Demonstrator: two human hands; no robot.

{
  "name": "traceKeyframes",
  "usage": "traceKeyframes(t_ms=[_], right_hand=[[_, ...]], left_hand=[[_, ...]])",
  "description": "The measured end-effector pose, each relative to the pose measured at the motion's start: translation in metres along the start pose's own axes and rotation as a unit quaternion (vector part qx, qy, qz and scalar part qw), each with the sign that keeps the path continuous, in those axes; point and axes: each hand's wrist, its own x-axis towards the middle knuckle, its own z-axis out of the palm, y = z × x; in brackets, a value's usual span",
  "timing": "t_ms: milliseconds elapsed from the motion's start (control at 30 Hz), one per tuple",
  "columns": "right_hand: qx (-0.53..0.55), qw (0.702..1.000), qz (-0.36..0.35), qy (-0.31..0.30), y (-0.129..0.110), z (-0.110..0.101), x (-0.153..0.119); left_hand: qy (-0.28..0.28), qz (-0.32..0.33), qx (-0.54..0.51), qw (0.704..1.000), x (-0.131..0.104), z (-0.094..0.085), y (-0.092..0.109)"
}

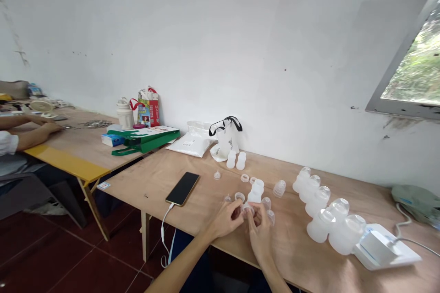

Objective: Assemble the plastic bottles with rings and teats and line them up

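Near the front edge of the table, my left hand point(227, 219) and my right hand point(260, 229) meet with fingertips pinched. Between them is a small translucent bottle collar point(248, 208), partly covered by my fingers. Just beyond stand frosted baby bottle bodies point(255, 191). A loose collar ring point(239, 197) lies beside my left fingers, with a bottle nipple point(227, 198) to its left. Clear domed caps point(266, 202) sit close to my right hand. Farther back are another nipple point(217, 175), collar rings point(244, 177) and two more bottle bodies point(241, 160).
Capped bottles point(318, 201) stand in rows at right, beside a white box point(380, 247) with a cable. Stacked caps point(279, 187) lie mid-table. A charging phone point(183, 188) is at left; a white pouch point(193, 139) lies behind. Another person's hands point(48, 129) rest on the neighbouring table.
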Motion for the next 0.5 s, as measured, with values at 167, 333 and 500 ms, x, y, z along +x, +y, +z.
traceKeyframes(t_ms=[167, 333, 500], right_hand=[[0.052, 0.997, 0.033, -0.039, -0.004, 0.001, -0.001], [0.041, 0.998, 0.010, -0.037, 0.003, 0.001, -0.001], [0.045, 0.998, -0.002, -0.050, 0.006, 0.000, -0.001]], left_hand=[[0.014, -0.015, 0.001, 1.000, 0.003, 0.004, -0.005], [0.005, -0.018, 0.007, 1.000, 0.003, 0.003, -0.007], [0.014, -0.044, -0.002, 0.999, 0.004, 0.003, -0.004]])
